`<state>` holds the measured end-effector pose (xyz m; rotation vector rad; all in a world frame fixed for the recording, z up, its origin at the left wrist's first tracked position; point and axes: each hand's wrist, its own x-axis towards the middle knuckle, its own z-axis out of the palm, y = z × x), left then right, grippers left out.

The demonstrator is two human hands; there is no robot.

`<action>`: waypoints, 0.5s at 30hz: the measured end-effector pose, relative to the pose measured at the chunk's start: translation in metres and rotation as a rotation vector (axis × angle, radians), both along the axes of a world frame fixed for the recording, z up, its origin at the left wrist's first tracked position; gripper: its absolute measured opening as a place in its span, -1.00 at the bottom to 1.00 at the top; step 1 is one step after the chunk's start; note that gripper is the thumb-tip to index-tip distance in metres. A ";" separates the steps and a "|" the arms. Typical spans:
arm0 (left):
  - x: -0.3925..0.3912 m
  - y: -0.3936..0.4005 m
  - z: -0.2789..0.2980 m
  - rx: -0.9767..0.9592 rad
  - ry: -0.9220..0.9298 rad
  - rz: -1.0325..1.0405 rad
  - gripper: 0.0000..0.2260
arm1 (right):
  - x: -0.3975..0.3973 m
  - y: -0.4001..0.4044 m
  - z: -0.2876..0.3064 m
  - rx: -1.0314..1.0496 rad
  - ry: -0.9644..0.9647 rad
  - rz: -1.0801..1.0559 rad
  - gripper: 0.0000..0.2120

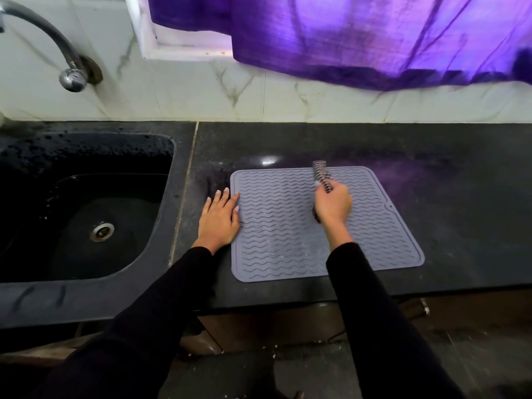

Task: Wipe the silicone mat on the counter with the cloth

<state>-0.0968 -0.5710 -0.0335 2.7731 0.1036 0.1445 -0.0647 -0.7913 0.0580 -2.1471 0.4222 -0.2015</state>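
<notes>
my right hand [333,207] is clenched around a dark patterned cloth [323,174], bunched into a narrow roll that sticks out past my knuckles toward 12 o'clock; a bit of it also shows under my wrist. the hand sits over the upper middle of the grey square silicone mat with wavy ridges [288,243], though whether the cloth is touching the surface i cannot tell, since it is blurred. my left hand [220,218] is released and flat, fingers straight and together, pressing down at the mat's 9 o'clock edge, with the fingers half on the mat and the palm on the black speckled stone table [460,226].

the mat lies flat on the table, its near edge just short of the table's front lip at 6 o'clock. bare table runs wide toward 3 o'clock and in a band toward 12 o'clock up to the white marbled tile wall [201,93]. toward 9 o'clock a narrow strip of table separates the mat from the black sink basin [86,214], with the chrome tap [66,59] above it. a purple curtain [359,36] hangs at 12 to 1 o'clock.
</notes>
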 end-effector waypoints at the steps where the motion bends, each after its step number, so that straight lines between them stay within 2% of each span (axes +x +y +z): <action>1: 0.000 -0.001 0.000 0.004 -0.002 0.007 -0.49 | -0.011 0.009 -0.006 -0.090 0.013 0.098 -0.73; 5: 0.003 -0.001 0.000 0.034 0.037 0.014 -0.55 | -0.046 0.032 -0.047 -0.501 -0.011 0.323 -0.60; 12: 0.007 0.001 0.003 0.077 0.089 -0.026 -0.55 | -0.048 0.036 -0.048 -0.609 -0.025 0.316 -0.62; 15: 0.005 0.003 0.001 0.079 0.082 -0.033 -0.54 | -0.044 0.031 -0.043 -0.543 -0.023 0.272 -0.69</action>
